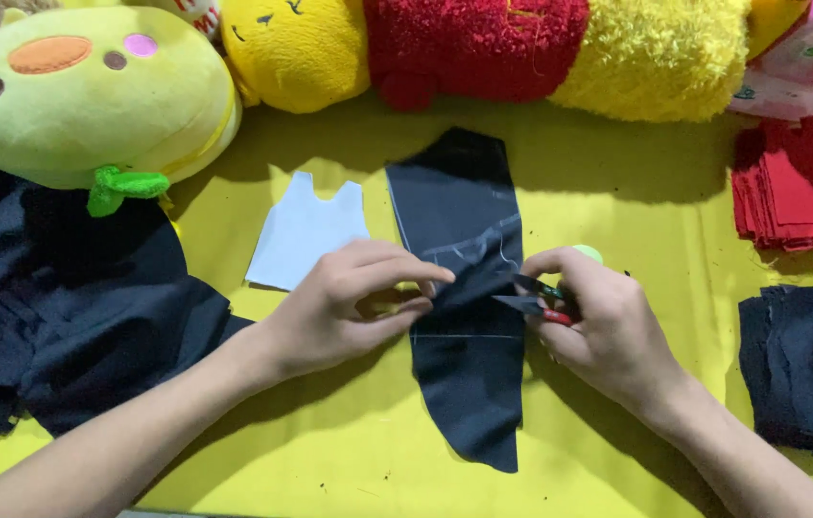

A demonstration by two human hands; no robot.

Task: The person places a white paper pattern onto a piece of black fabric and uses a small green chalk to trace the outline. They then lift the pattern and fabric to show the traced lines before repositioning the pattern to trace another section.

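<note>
yellow cloth covers the worktop (617,173), and at its middle lies the long dark fabric strip (459,288), flat and running away from me, faint chalk lines showing on it. my left hand (344,307) pinches the strip's left edge, thumb and fingers (416,273) pressed together on the cloth, which looks meant to keep it taut and steady. my right hand (608,331) grips small red-handled snips (531,295), blades slightly parted and touching the strip's right edge near the chalk marks.

just left of the strip sits a white vest-shaped paper pattern (306,235), apart from it. a heap of dark cloth (70,307) spreads at the far left; a stack of dark cut pieces (804,364) and a stack of red pieces (795,187) sit at the right, sorted by colour. no box or tray is in view; the piles lie loose. plush toys line the far edge, a pale green one (90,96) nearest.
</note>
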